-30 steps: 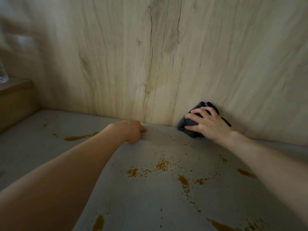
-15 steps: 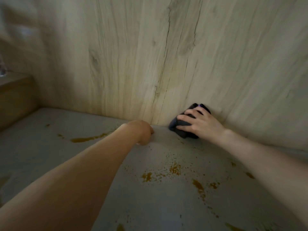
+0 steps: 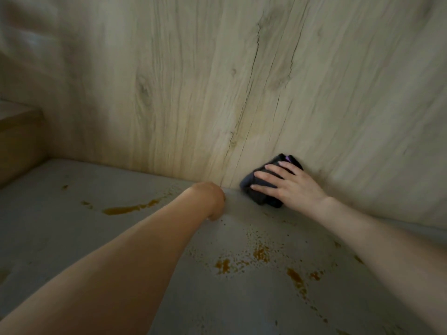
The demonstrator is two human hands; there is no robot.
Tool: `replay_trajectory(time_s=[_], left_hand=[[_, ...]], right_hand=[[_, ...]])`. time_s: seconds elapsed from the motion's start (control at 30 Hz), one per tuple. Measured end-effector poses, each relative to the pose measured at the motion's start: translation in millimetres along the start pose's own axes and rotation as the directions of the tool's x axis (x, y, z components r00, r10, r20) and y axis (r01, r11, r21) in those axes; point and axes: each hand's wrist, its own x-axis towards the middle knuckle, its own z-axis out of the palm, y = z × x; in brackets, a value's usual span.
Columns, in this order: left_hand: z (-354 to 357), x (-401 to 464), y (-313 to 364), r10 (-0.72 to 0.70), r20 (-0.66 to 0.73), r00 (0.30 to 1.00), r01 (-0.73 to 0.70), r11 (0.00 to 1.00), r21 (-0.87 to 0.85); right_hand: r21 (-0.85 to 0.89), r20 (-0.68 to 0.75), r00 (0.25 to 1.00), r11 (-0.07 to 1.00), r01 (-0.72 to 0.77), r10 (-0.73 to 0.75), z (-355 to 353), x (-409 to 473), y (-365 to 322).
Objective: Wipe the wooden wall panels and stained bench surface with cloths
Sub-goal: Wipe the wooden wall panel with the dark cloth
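A dark bunched cloth [image 3: 262, 199] lies in the corner where the pale wooden wall panel [image 3: 217, 81] meets the grey bench surface [image 3: 72, 213]. My right hand [image 3: 295, 187] lies over the cloth with its fingers stretched out, pressing it against the base of the wall. My left hand [image 3: 209, 198] rests as a fist on the bench just left of the cloth and holds nothing. An orange-brown streak [image 3: 125, 210] marks the bench on the left. Spatter stains [image 3: 261, 253] dot the bench in front of the hands.
A darker wooden ledge [image 3: 19, 131] stands at the far left, above the bench end. More stains [image 3: 297, 279] run toward the lower right of the bench. The wall panel fills the whole upper view.
My right hand has slid the cloth left along the wall base, closer to my left fist, and its fingers have straightened. The left hand stays put.
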Motion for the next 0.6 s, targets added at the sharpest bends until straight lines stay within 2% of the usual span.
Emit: replay_trajectory(time_s=[0.2,0.27,0.33,0.43,0.53,0.57,0.6], left_hand=[[2.9,0.3,-2.9,0.030,0.032,0.999,-0.029,0.999,-0.033],[0.6,0.4,-3.0,0.023,0.041,0.999,-0.023,1.000,-0.019],[-1.1,-0.1,-0.3,0.012,0.053,0.999,-0.011,1.000,-0.015],[-2.3,-2.8,1.3,-0.032,0.096,0.995,0.032,0.999,-0.003],[-11.9,-10.2,1.4,-0.045,0.160,0.986,0.048,0.999,-0.018],[-15.9,-11.2,1.8,-0.054,0.180,0.982,0.055,0.998,-0.001],[-19.9,-13.2,2.8,-0.067,0.202,0.977,0.065,0.998,0.018]], right_hand=[[-0.036,-0.071,0.990,0.992,0.123,-0.126,3.4,62.4,-24.7],[0.013,-0.065,0.991,0.993,0.116,-0.115,8.2,58.4,-20.5],[0.058,-0.154,0.986,0.995,0.079,-0.070,9.5,56.4,-15.8],[0.118,-0.324,0.929,0.982,-0.146,0.177,-1.3,55.1,19.1],[0.241,-0.343,0.789,0.860,-0.449,0.509,-15.5,57.3,61.7],[0.278,-0.348,0.747,0.824,-0.494,0.566,-17.4,60.2,64.2],[0.295,-0.346,0.739,0.814,-0.500,0.578,-16.3,62.0,60.2]])
